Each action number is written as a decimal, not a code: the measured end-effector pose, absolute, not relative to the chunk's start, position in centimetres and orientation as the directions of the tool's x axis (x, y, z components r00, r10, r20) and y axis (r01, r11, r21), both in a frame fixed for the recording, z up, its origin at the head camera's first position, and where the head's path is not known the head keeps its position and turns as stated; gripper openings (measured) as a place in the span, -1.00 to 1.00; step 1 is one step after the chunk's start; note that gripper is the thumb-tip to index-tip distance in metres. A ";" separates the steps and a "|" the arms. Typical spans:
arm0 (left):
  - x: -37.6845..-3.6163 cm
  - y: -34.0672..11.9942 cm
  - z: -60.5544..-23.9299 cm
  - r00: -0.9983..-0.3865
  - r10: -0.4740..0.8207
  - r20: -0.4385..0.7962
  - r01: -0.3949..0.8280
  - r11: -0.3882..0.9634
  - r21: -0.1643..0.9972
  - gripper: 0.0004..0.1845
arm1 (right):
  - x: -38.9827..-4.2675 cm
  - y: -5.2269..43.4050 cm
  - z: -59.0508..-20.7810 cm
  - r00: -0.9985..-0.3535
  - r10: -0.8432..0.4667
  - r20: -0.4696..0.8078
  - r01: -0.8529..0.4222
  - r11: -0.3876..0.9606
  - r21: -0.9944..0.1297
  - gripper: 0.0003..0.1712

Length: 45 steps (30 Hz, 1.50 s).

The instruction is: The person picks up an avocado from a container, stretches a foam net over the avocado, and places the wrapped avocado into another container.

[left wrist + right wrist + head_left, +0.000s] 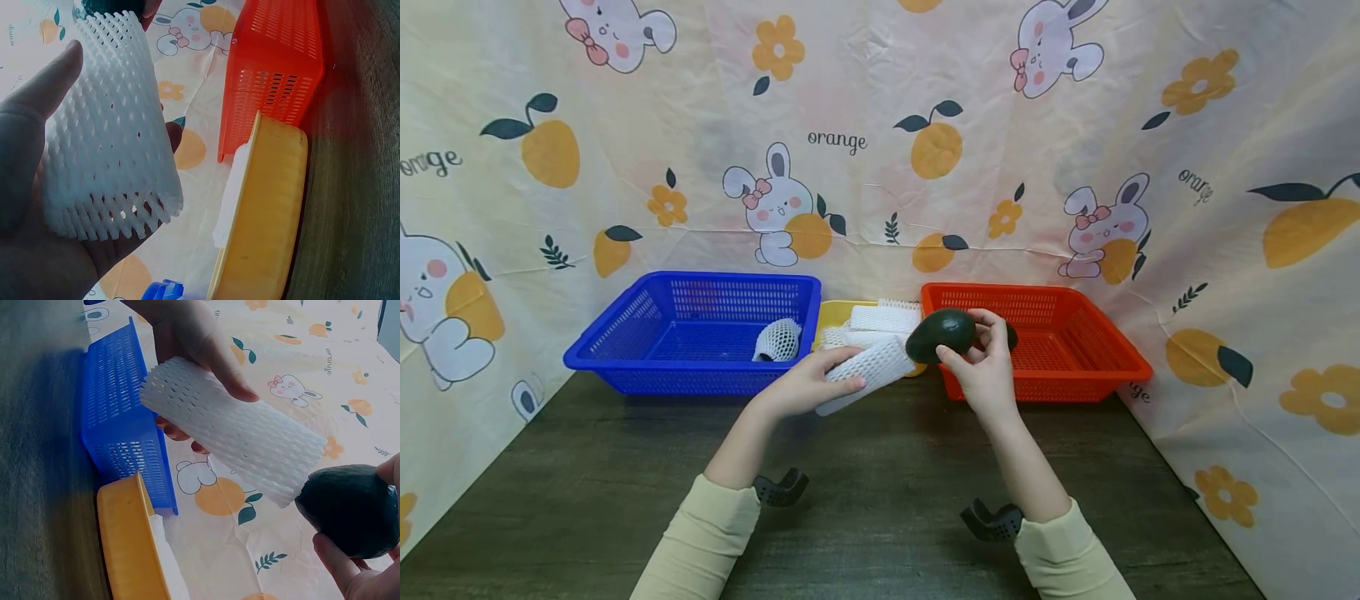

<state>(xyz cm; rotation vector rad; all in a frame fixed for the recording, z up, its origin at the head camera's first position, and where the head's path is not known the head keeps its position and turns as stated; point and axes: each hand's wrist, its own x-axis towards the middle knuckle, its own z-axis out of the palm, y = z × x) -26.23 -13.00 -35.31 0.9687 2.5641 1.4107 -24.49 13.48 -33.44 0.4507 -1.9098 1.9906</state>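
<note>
Gripping: right hand (988, 367) pinches an avocado (942, 335) between thumb below and fingertips on its far side, centre of the head view, in front of the near-left corner of the red basket (1097, 367). Left hand (808, 385) holds a white foam net sleeve (865, 371), thumb on one face and fingers curled round the other. The sleeve's open end points at the avocado and looks to be touching or just short of it.

Handling, judged:
- Avocado: dark green, pebbled skin, pear-oval, firm-looking. Probably moderately heavy for its size; skin gives fair friction. Best held round the broad middle, leaving the end nearest the sleeve bare.
- Sleeve: very light, soft, stretchy foam mesh with diamond openings, lying as a flattened tube. It collapses under pressure, so hold it near the mouth and keep that end spread; it tears if overstretched.

Surroundings:
- Blue basket (625, 342), left of centre: rigid perforated plastic; one netted item (777, 340) lies inside.
- Yellow tray (265, 219) between the baskets: smooth plastic, stacked with more white sleeves (880, 321).
- Tabletop (880, 500): dark wood grain. Printed cloth backdrop (880, 125) with oranges and rabbits.
</note>
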 end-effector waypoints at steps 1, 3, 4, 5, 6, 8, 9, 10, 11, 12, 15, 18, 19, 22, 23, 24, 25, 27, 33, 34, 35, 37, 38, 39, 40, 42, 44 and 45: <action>-26.2 -13.0 -35.3 -0.802 0.548 0.238 0.494 0.385 0.780 -0.49 | -24.5 13.4 -33.5 -0.889 0.020 0.458 -0.458 -0.031 -0.888 -0.27; -26.2 -13.0 -35.3 -0.804 0.545 0.238 0.492 0.387 0.780 -0.48 | -24.5 13.4 -33.5 -0.887 0.009 0.463 -0.463 -0.020 -0.886 -0.27; -26.2 -13.0 -35.3 -0.807 0.541 0.238 0.491 0.389 0.779 -0.48 | -24.5 13.3 -33.6 -0.886 0.005 0.464 -0.464 -0.013 -0.886 -0.28; -26.2 -13.0 -35.3 -0.809 0.537 0.238 0.490 0.392 0.779 -0.48 | -24.4 13.3 -33.6 -0.887 0.001 0.461 -0.461 -0.008 -0.887 -0.29; -26.1 -13.0 -35.3 -0.811 0.534 0.238 0.489 0.395 0.778 -0.47 | -24.4 13.3 -33.6 -0.889 -0.002 0.458 -0.458 -0.009 -0.889 -0.31; -26.1 -13.1 -35.3 -0.815 0.528 0.237 0.485 0.399 0.778 -0.47 | -24.4 13.2 -33.7 -0.893 -0.004 0.450 -0.450 -0.003 -0.893 -0.32; -26.1 -13.0 -35.3 -0.816 0.528 0.237 0.485 0.399 0.778 -0.47 | -24.4 13.1 -33.7 -0.894 -0.006 0.447 -0.447 0.002 -0.894 -0.33; -26.1 -13.0 -35.3 -0.816 0.527 0.238 0.484 0.399 0.778 -0.47 | -24.4 13.1 -33.7 -0.896 -0.005 0.443 -0.443 0.008 -0.896 -0.33; -26.1 -13.0 -35.3 -0.815 0.528 0.238 0.485 0.397 0.779 -0.47 | -24.4 13.1 -33.8 -0.898 -0.007 0.439 -0.439 0.013 -0.898 -0.33; -26.1 -13.0 -35.3 -0.815 0.528 0.237 0.484 0.397 0.780 -0.47 | -24.3 13.0 -33.8 -0.899 -0.007 0.439 -0.439 0.025 -0.898 -0.33; -26.1 -12.9 -35.4 -0.817 0.525 0.239 0.482 0.393 0.783 -0.47 | -24.2 13.0 -34.0 -0.897 -0.010 0.442 -0.441 0.079 -0.894 -0.33; -26.1 -12.9 -35.4 -0.819 0.520 0.242 0.484 0.399 0.779 -0.48 | -24.2 12.9 -34.1 -0.895 -0.024 0.446 -0.445 0.113 -0.888 -0.32; -26.1 -12.9 -35.4 -0.818 0.520 0.245 0.485 0.398 0.778 -0.48 | -24.2 12.8 -34.1 -0.894 -0.030 0.448 -0.448 0.117 -0.886 -0.32; -26.0 -12.8 -35.4 -0.821 0.515 0.247 0.487 0.405 0.774 -0.47 | -24.2 12.7 -34.3 -0.892 -0.051 0.448 -0.451 0.113 -0.885 -0.31; -26.0 -12.8 -35.4 -0.823 0.511 0.248 0.486 0.408 0.773 -0.47 | -24.2 12.6 -34.3 -0.893 -0.058 0.446 -0.450 0.113 -0.886 -0.32; -26.0 -12.8 -35.4 -0.825 0.507 0.248 0.485 0.411 0.772 -0.47 | -24.2 12.6 -34.4 -0.894 -0.064 0.444 -0.448 0.113 -0.887 -0.32; -26.0 -12.8 -35.4 -0.829 0.501 0.248 0.482 0.416 0.771 -0.47 | -24.2 12.5 -34.5 -0.894 -0.069 0.442 -0.447 0.115 -0.887 -0.31; -26.0 -12.8 -35.3 -0.834 0.493 0.249 0.480 0.423 0.768 -0.47 | -24.2 12.4 -34.6 -0.895 -0.077 0.439 -0.446 0.117 -0.888 -0.32; -26.1 -12.8 -35.3 -0.838 0.484 0.254 0.479 0.425 0.768 -0.46 | -24.1 12.1 -34.9 -0.892 -0.096 0.442 -0.451 0.106 -0.886 -0.33; -26.1 -12.8 -35.3 -0.839 0.482 0.254 0.477 0.424 0.770 -0.46 | -24.1 12.0 -34.9 -0.893 -0.098 0.438 -0.447 0.105 -0.888 -0.33; -26.2 -12.8 -35.3 -0.839 0.481 0.255 0.477 0.423 0.771 -0.46 | -24.1 11.9 -34.9 -0.895 -0.102 0.435 -0.445 0.107 -0.889 -0.33; -26.1 -12.7 -35.3 -0.836 0.482 0.261 0.481 0.416 0.772 -0.46 | -24.1 11.8 -35.0 -0.898 -0.110 0.427 -0.438 0.104 -0.893 -0.34; -26.1 -12.7 -35.3 -0.835 0.483 0.264 0.482 0.410 0.774 -0.47 | -24.0 11.8 -35.0 -0.898 -0.115 0.424 -0.436 0.100 -0.895 -0.34; -26.1 -12.7 -35.3 -0.833 0.484 0.267 0.484 0.406 0.775 -0.47 | -24.0 11.7 -35.0 -0.899 -0.119 0.421 -0.433 0.097 -0.896 -0.34; -26.0 -12.7 -35.2 -0.832 0.484 0.269 0.485 0.402 0.776 -0.47 | -24.0 11.6 -35.0 -0.900 -0.125 0.418 -0.430 0.090 -0.898 -0.35; -26.0 -12.7 -35.2 -0.832 0.483 0.274 0.486 0.395 0.779 -0.48 | -24.0 11.5 -35.0 -0.899 -0.136 0.415 -0.427 0.074 -0.901 -0.35; -26.0 -12.7 -35.3 -0.833 0.480 0.276 0.486 0.393 0.781 -0.48 | -23.9 11.4 -34.9 -0.899 -0.143 0.413 -0.424 0.059 -0.904 -0.35; -26.0 -12.7 -35.3 -0.833 0.479 0.277 0.486 0.392 0.781 -0.48 | -23.9 11.3 -34.9 -0.900 -0.147 0.411 -0.422 0.054 -0.905 -0.34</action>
